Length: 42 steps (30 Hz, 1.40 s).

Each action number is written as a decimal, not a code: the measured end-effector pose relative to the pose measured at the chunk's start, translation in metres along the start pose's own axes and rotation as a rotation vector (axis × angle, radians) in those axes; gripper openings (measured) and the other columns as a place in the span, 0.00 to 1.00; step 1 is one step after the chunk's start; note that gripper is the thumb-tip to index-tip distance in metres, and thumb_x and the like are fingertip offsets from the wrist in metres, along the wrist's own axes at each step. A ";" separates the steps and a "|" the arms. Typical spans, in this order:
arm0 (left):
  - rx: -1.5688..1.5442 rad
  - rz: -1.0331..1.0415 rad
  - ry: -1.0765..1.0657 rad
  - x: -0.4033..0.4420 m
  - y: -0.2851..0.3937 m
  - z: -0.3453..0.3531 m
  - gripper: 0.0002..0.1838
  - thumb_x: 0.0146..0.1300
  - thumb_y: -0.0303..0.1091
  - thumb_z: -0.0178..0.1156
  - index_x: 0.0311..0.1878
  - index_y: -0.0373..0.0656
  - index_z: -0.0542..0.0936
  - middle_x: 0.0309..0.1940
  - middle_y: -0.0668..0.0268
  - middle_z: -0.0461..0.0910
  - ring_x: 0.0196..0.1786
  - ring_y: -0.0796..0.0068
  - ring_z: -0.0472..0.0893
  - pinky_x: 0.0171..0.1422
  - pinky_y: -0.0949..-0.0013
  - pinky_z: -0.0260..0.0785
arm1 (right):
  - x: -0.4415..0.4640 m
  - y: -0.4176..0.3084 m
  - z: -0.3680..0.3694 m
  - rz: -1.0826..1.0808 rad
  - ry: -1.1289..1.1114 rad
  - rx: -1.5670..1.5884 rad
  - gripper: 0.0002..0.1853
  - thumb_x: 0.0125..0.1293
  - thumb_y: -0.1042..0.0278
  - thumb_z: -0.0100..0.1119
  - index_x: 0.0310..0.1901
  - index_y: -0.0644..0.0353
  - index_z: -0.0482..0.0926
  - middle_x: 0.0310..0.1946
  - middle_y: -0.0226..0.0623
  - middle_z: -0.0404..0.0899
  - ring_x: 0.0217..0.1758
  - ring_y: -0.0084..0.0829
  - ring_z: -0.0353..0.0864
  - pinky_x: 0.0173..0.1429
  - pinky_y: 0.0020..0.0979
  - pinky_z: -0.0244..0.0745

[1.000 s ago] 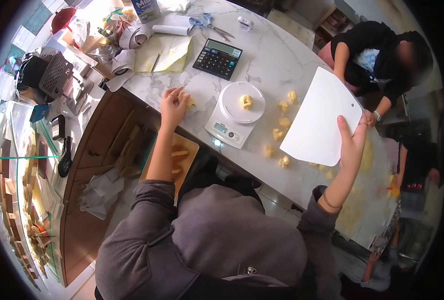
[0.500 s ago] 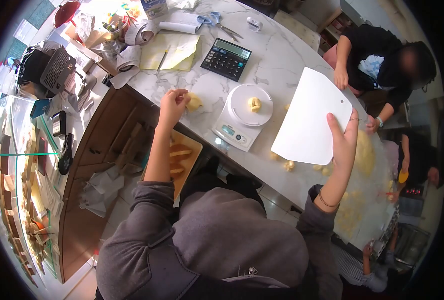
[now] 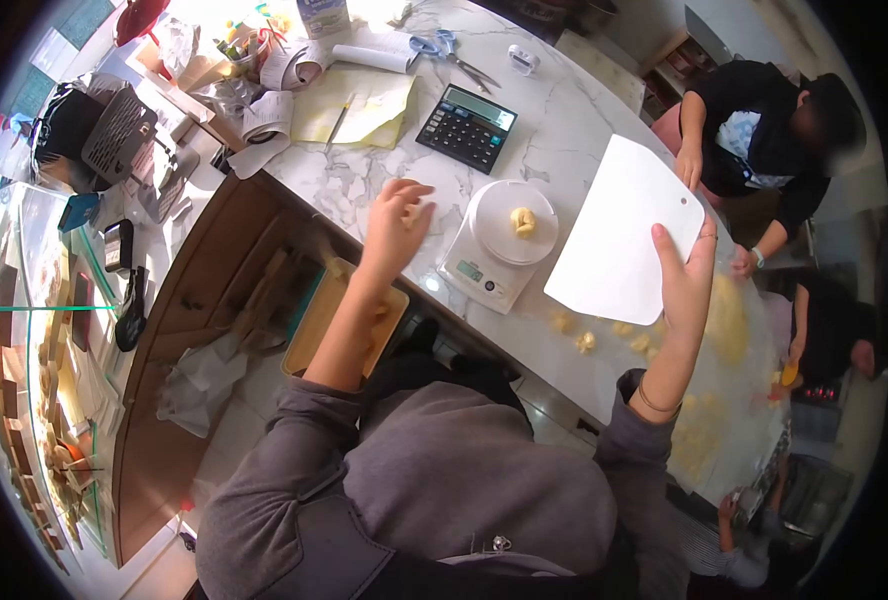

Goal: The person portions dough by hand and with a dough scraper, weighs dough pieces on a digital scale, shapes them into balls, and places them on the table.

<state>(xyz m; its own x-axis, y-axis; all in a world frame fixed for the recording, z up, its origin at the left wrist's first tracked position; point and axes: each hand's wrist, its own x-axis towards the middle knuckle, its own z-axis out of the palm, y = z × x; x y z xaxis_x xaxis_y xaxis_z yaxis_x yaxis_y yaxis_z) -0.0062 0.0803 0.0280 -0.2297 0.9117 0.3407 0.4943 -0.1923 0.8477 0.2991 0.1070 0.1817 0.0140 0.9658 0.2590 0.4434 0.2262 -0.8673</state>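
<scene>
My left hand point(image 3: 398, 228) is over the counter left of the scale, its fingers curled round a small piece of yellow dough point(image 3: 414, 213), mostly hidden by them. A twisted dough lump point(image 3: 522, 222) sits on the round plate of the white kitchen scale point(image 3: 489, 272). On the right, my right hand point(image 3: 686, 275) grips a large white flat sheet point(image 3: 614, 235) by its lower right edge, thumb on top. The sheet is held above the counter. Dough pieces point(image 3: 585, 343) lie below it.
A calculator point(image 3: 466, 128), scissors point(image 3: 469, 66), yellow paper point(image 3: 364, 108) and a pen lie on the marble counter point(image 3: 554, 110). A tray point(image 3: 396, 325) is below my left forearm. Co-workers stand at the right, one person's hand point(image 3: 689, 165) near the sheet. More dough lies at the right.
My left hand has moved right, nearer the scale; the dough that showed beside it is now mostly hidden. The sheet first shifted slightly left, then stayed nearly still, still in my right hand.
</scene>
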 end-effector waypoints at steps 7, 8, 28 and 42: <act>0.132 0.238 -0.321 0.000 0.049 0.080 0.14 0.48 0.28 0.65 0.40 0.40 0.80 0.38 0.60 0.76 0.40 0.58 0.77 0.45 0.62 0.71 | -0.015 0.034 -0.007 0.123 0.027 0.025 0.25 0.60 0.72 0.58 0.56 0.69 0.60 0.49 0.44 0.71 0.51 0.30 0.71 0.56 0.30 0.67; 0.148 0.235 -0.319 0.001 0.048 0.086 0.13 0.48 0.28 0.65 0.40 0.40 0.80 0.38 0.60 0.76 0.41 0.57 0.77 0.46 0.62 0.71 | -0.014 0.038 -0.004 0.133 0.032 0.017 0.25 0.60 0.71 0.58 0.56 0.69 0.60 0.49 0.44 0.71 0.51 0.30 0.72 0.56 0.30 0.67; -0.206 -0.131 -0.283 0.015 0.032 0.095 0.07 0.52 0.24 0.61 0.35 0.33 0.82 0.29 0.55 0.82 0.31 0.70 0.83 0.39 0.74 0.74 | 0.006 0.084 0.083 0.123 0.089 -0.066 0.32 0.61 0.70 0.56 0.61 0.75 0.52 0.52 0.55 0.69 0.55 0.41 0.71 0.58 0.34 0.66; -0.080 -0.004 0.019 0.004 0.044 0.020 0.05 0.51 0.21 0.59 0.32 0.37 0.82 0.32 0.58 0.79 0.30 0.62 0.79 0.35 0.69 0.72 | 0.001 0.099 0.065 0.270 0.301 0.112 0.33 0.62 0.69 0.57 0.61 0.74 0.50 0.52 0.54 0.68 0.53 0.39 0.72 0.57 0.34 0.67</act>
<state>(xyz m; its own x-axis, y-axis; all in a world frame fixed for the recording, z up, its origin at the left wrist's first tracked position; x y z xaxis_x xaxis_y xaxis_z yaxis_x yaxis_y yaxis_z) 0.0315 0.0830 0.0581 -0.2479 0.9054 0.3447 0.4254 -0.2180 0.8784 0.2847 0.1389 0.0685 0.3848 0.9159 0.1145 0.2881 -0.0014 -0.9576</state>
